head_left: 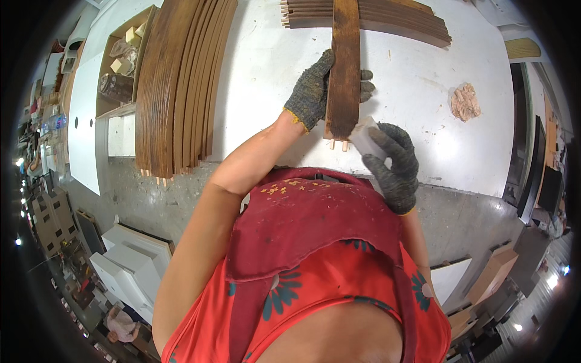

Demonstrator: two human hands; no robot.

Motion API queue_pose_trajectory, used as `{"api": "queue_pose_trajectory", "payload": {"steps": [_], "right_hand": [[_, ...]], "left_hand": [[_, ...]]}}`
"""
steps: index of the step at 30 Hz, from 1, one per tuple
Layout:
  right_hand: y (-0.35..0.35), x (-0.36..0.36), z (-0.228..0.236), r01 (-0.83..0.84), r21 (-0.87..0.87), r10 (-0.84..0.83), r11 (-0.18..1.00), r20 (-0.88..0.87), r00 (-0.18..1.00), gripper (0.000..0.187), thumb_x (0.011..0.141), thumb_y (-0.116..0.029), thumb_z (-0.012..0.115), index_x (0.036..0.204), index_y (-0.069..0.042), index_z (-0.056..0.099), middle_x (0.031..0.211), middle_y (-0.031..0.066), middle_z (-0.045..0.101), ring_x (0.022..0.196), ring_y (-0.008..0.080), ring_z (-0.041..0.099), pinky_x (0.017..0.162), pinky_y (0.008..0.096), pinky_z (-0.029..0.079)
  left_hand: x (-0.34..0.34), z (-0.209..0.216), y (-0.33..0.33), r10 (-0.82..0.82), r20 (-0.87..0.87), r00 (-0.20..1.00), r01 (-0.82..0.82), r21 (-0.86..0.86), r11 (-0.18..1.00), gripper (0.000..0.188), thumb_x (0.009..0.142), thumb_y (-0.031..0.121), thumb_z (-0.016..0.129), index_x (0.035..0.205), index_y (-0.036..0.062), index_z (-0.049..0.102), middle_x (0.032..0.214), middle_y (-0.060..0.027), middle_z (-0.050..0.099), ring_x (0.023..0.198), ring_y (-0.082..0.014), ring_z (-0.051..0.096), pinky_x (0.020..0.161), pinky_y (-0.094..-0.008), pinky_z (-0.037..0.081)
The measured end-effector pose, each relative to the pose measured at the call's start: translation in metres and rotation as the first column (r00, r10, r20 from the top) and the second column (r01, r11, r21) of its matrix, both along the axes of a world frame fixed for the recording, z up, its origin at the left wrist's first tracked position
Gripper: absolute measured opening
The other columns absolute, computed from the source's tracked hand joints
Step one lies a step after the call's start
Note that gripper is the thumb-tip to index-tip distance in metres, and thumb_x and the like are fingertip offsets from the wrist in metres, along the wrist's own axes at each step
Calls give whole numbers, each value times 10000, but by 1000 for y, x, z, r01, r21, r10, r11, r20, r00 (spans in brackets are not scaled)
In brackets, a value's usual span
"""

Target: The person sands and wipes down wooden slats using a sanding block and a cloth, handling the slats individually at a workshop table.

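My left hand (310,92), in a dark grey knit glove with a yellow cuff, is closed around a dark brown wooden board (345,78). Its thumb lies along the board's left edge, and fingertips show past the right edge. Two light dowels (339,145) stick out of the board's near end. In a matching glove, my right hand (396,166) pinches a pale grey-white block (368,138), possibly a sanding sponge, against the board's near right corner. The board's far part lies across a stack of similar brown boards (399,23).
On the left of the white table (260,36) stands a large row of brown boards (175,85) with dowelled ends. Beside it is an open box (118,66) of yellowish blocks and scraps. Crumpled brown paper (465,101) lies at right. White panels (130,263) stand behind on the left.
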State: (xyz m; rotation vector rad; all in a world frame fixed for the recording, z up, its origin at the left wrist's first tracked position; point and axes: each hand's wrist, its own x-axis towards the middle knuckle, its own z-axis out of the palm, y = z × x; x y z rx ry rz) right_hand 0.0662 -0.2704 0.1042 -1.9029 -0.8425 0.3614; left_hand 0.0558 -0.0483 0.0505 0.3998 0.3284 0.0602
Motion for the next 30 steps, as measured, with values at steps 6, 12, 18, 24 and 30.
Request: {"api": "queue_pose_trajectory", "payload": {"steps": [6,12,18,24,30], "right_hand": [[39,-1,14,-279,-97,286,955,547,787,263,762,-141,728,1023,-144,700,1018,100,642,919,315,600,819,422,476],[44,-2,14,-301,-240,385,923,545,745,244,775,-180,695,1018,-163,679,1021,125,624,914,332,590,804,451,468],[4,8,11,-194,-273,328,942,629,705,402,709,-108,734,1093,-208,669,1134,127,564,1012,333,549,848,448,468],[34,-1,15,-262,-227,347,938,609,713,300,773,-128,675,1068,-184,680,1119,118,568,1031,324,536,869,446,454],[36,7,27,-326,-289,419,900,369,830,266,804,-143,646,1065,-172,684,1127,117,587,1047,314,538,880,459,445]], "left_hand": [[2,-12,-1,67,-43,997,-66,19,998,493,999,409,441,1271,0,473,1093,-206,624,906,-282,659,817,-394,574],[-1,-4,3,44,-114,993,-32,111,993,499,978,404,499,1260,-8,476,1031,-207,638,879,-297,671,778,-402,586],[-2,7,-2,63,-122,990,-50,107,993,482,976,386,513,1252,-9,480,1010,-209,643,861,-298,676,753,-379,592],[2,2,2,47,-104,993,-40,67,997,460,978,368,514,1232,-15,491,994,-187,644,840,-282,671,760,-388,590],[0,8,4,53,-68,996,-51,21,998,411,969,348,536,1190,2,515,965,-158,637,839,-275,665,769,-410,589]]}}
